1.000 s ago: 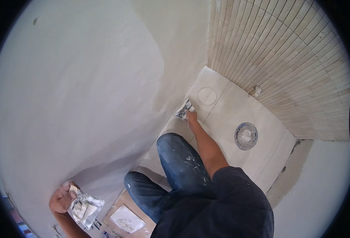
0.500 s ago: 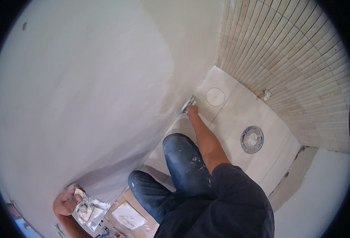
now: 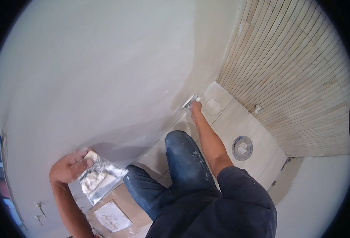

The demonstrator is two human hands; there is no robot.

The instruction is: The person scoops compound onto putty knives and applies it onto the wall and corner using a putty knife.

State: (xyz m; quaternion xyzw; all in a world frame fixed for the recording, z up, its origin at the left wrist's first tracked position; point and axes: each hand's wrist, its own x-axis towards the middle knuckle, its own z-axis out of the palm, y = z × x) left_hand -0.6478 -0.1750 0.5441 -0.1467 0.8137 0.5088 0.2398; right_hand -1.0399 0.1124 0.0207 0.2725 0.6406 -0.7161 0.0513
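The right hand (image 3: 196, 106) is closing its fingers around the back of a small scraper (image 3: 188, 102), near the middle of the frame and a little above centre. The scraper is pointing out past the fingers toward the left, its blade lying at the foot of the smooth pale wall (image 3: 115, 79); whether the edge is touching the wall, I cannot tell. The left hand (image 3: 72, 163), in the lower left, is bending at the wrist and pinching a broad scraper (image 3: 108, 180), the thumb pressing on its upper face. This blade is spreading away from the hand toward the lower right and is carrying a lump of white paste (image 3: 93, 181).

Just below that blade, a white-smeared board (image 3: 113, 216) is lying on a brown sheet (image 3: 137, 210). Right of the right hand, a drawn circle (image 3: 212, 107) is showing on the tiled floor (image 3: 222, 133), and a metal-rimmed round fitting (image 3: 242, 148) is sitting farther to the lower right. A ribbed tile wall (image 3: 290, 79) is filling the upper right. The person's paint-flecked jeans (image 3: 183, 158) are resting between the two hands, lower centre.
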